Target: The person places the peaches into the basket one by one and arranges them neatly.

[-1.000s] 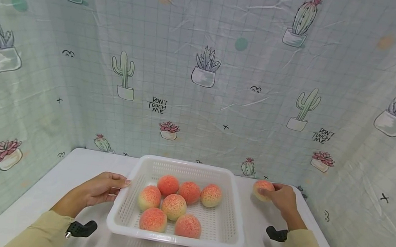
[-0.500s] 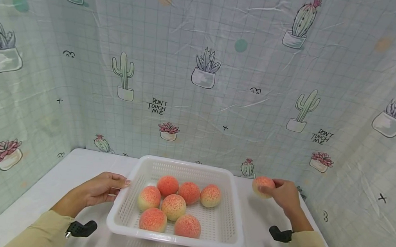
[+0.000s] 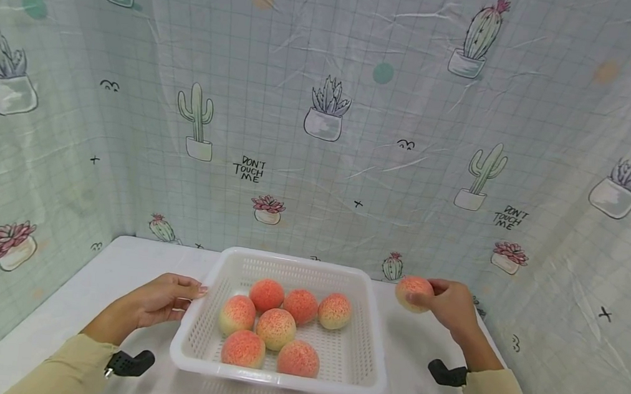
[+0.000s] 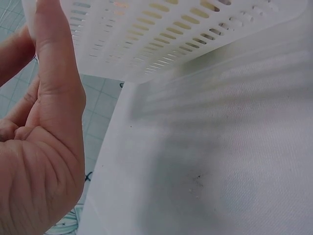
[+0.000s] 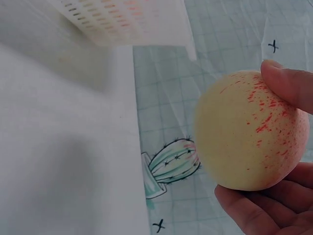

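My right hand (image 3: 455, 306) grips a peach (image 3: 414, 293) between thumb and fingers, raised above the table to the right of a white plastic basket (image 3: 375, 346). Close up in the right wrist view, the peach (image 5: 249, 132) shows a pale yellow side with red speckles. At the basket's left side, my left hand (image 3: 162, 302) holds the rim, its thumb (image 4: 56, 54) lying on the edge. Inside the basket sit several more peaches, among them a speckled yellow one (image 3: 276, 329) in the middle and a redder one (image 3: 267, 295) behind it.
The basket stands on a white table (image 3: 153, 383). Behind and at both sides hangs a curtain (image 3: 317, 178) printed with cacti, close to the table's edges. A black wrist device (image 3: 130, 363) sits on the left sleeve, another (image 3: 446, 374) on the right.
My right hand has lifted the peach off the table and brought it slightly left, toward the basket. The left hand and the basket stay where they were.
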Demonstrator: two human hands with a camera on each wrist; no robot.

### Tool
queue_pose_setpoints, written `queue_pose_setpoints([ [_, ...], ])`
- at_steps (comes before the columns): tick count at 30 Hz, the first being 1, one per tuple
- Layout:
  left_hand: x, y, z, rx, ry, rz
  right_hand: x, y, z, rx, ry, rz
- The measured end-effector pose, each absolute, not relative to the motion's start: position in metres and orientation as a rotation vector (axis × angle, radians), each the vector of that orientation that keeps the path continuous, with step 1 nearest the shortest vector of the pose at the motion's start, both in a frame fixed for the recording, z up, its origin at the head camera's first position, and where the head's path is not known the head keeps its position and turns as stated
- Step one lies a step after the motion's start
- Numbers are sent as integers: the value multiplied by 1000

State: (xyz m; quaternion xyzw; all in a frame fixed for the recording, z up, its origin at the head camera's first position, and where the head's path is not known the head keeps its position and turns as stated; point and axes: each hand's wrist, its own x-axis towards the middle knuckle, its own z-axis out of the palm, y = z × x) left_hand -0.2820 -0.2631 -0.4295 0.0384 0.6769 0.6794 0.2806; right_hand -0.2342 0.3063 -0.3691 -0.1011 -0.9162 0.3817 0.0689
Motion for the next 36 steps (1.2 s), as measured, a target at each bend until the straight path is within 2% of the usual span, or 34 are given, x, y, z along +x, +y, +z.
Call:
queue_pose_setpoints([
  [21, -282, -266, -432, 152, 1806, 1827, -218, 270, -346, -157, -2774, 1182],
  [36, -281, -264, -432, 127, 1824, 1824, -212, 250, -345, -44, -2760, 1229],
])
